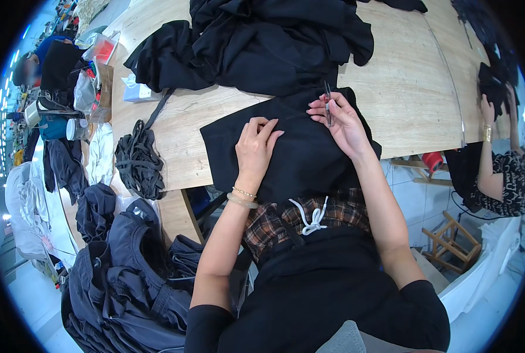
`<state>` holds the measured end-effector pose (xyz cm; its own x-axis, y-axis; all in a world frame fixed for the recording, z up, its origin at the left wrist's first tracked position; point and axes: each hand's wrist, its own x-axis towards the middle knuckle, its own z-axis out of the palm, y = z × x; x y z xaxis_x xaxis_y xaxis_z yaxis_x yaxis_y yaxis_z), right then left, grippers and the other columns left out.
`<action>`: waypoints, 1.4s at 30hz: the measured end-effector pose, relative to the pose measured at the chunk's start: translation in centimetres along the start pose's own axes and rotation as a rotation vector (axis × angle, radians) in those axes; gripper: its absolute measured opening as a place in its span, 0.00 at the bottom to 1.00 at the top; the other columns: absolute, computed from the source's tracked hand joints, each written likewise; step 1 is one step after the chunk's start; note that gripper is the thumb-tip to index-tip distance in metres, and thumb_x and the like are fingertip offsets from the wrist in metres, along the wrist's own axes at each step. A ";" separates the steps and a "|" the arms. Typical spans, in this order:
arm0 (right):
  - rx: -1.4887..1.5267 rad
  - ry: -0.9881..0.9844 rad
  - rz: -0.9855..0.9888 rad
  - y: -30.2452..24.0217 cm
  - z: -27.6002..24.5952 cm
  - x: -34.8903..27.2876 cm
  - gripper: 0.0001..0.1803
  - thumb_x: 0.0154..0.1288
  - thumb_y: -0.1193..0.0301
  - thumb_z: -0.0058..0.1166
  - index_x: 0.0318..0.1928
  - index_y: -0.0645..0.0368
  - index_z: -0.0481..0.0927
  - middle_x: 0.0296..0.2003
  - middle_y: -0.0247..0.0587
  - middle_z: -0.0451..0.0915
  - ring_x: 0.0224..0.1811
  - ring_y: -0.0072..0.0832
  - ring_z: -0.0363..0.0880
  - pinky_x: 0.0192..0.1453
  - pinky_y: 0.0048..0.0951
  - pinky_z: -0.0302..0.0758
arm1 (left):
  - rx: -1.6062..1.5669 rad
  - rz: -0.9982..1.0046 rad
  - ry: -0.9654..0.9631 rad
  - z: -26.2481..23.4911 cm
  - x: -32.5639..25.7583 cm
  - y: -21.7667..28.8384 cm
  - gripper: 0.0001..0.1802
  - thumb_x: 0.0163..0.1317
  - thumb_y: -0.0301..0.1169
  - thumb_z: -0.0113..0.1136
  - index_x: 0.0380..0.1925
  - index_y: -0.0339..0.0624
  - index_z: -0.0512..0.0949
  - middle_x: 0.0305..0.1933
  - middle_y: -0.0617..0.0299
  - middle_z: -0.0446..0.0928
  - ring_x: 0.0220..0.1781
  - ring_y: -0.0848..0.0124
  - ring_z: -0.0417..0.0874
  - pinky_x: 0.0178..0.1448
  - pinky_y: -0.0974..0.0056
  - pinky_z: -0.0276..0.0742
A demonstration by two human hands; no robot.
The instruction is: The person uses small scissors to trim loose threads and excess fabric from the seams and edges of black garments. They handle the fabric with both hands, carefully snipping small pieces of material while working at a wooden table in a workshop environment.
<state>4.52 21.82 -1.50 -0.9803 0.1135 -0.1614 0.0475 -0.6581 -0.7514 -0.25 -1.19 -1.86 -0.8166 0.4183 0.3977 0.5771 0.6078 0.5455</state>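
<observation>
Hands working a black garment at the near edge of a wooden table.

The wooden table (404,76) carries a heap of black cloth (256,44) at the far side; nearer lies the black garment (298,150), hanging over the near edge. The left hand (255,148) presses flat on it, fingers spread and gripping nothing. Just right, the right hand (342,125) is pinched around small thread snips (328,101), pointing away.

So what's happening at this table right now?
A person sits at a wooden table with a black garment spread at its edge. The left hand presses flat on the cloth, while the right hand holds small thread snips over the fabric. A heap of black garments lies further back, and a bundle of black straps sits to the left.
</observation>
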 end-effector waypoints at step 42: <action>-0.673 0.129 -0.117 0.4 1.5 0.1 0.13 0.70 0.64 0.61 0.45 0.62 0.80 0.35 0.39 0.84 0.33 0.26 0.80 0.41 0.26 0.75 | -0.162 -0.080 0.011 0.0 -0.3 -0.5 0.22 0.54 0.29 0.73 0.50 0.40 0.81 0.52 0.56 0.78 0.56 0.55 0.76 0.61 0.56 0.72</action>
<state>4.14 20.43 -0.90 -0.9577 0.2706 -0.0981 0.0916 -0.0366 -0.9951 -0.29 -1.61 -2.20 -0.8603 0.3652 0.3557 0.5056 0.5219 0.6871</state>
